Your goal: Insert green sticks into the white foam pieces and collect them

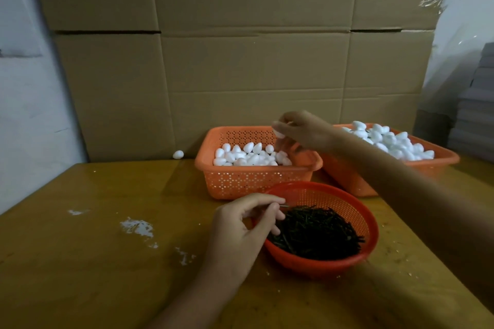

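Pinching left hand (240, 224): thumb and forefinger curled on one thin stick (284, 205), at the near-left rim of the round basket.
Round basket (320, 266): red mesh, on the table (93, 275), holding a heap of green sticks (315, 232).
Crumbs (136, 226): white flecks on the table, left of the left hand.
Middle basket (248, 181): orange, rectangular, just behind the round basket, with white foam pieces (248, 157) inside.
Right hand (302, 129): raised over the middle basket, fingers curled round one foam piece (278, 133).
Right basket (443, 160): orange, just beside the middle basket, heaped with foam eggs (395, 141).
Stray foam egg (178, 154): on the table, against the cardboard (240, 61).
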{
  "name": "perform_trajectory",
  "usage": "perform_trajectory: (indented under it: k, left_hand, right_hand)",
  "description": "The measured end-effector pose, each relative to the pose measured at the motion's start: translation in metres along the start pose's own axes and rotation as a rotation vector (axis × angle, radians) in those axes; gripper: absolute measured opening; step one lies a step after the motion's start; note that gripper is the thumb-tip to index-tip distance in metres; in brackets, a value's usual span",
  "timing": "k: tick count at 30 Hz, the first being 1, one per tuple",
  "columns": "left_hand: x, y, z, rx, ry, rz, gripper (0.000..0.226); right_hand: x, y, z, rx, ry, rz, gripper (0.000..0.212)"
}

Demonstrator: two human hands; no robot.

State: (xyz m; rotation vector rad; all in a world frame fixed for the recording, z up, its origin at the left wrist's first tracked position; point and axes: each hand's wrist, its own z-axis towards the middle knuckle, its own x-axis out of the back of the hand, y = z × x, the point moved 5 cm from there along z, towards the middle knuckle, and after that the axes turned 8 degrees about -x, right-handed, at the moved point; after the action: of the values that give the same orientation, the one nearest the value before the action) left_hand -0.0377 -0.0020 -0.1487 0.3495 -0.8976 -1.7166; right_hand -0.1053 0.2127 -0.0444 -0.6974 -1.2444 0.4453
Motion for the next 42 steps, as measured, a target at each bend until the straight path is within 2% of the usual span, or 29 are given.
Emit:
perform_trajectory:
  k: [2, 4, 6, 9, 14, 18, 20, 25, 30, 33, 37, 42]
  left_hand:
    - [-0.001, 0.000, 0.000, 0.012, -0.012, -0.005, 0.014]
    - [-0.002, 0.002, 0.001, 0.009, -0.004, -0.007, 0.014]
    - [-0.001, 0.004, 0.000, -0.014, 0.025, -0.004, 0.019]
    - [0.001, 0.005, 0.000, -0.057, 0.056, -0.030, 0.024]
    - [0.002, 0.004, 0.002, -0.096, 0.061, -0.044, 0.022]
    - [0.003, 0.004, 0.003, -0.088, 0.081, -0.048, 0.021]
    - [0.003, 0.003, 0.004, -0.072, 0.074, -0.071, 0.021]
    - [0.004, 0.001, 0.006, -0.019, 0.072, -0.159, 0.024]
    - [0.003, 0.001, 0.006, -0.035, 0.062, -0.169, 0.021]
    - [0.001, 0.001, 0.003, -0.046, 0.048, -0.159, 0.018]
    - [-0.002, 0.004, 0.002, -0.099, -0.006, -0.098, 0.019]
    - [-0.001, 0.004, 0.003, -0.076, 0.011, -0.077, 0.016]
  right_hand:
    - [0.008, -0.003, -0.046, 0.090, 0.016, 0.197, 0.027]
    - [0.008, -0.005, -0.091, 0.205, 0.053, 0.259, 0.028]
    - [-0.005, -0.007, -0.122, 0.273, 0.002, 0.261, 0.031]
    - [-0.031, -0.006, -0.140, 0.312, -0.166, 0.219, 0.027]
    - [-0.047, 0.007, -0.148, 0.374, -0.235, 0.176, 0.021]
    - [-0.054, 0.015, -0.147, 0.279, -0.373, 0.253, 0.023]
    - [-0.056, 0.016, -0.146, 0.257, -0.390, 0.272, 0.025]
    - [-0.049, 0.019, -0.142, 0.191, -0.294, 0.339, 0.018]
    - [-0.046, 0.022, -0.143, 0.067, -0.327, 0.498, 0.020]
    - [-0.047, 0.021, -0.143, 0.039, -0.350, 0.552, 0.029]
    - [-0.046, 0.022, -0.144, 0.027, -0.353, 0.571, 0.032]
    - [-0.043, 0.024, -0.143, 0.017, -0.324, 0.586, 0.031]
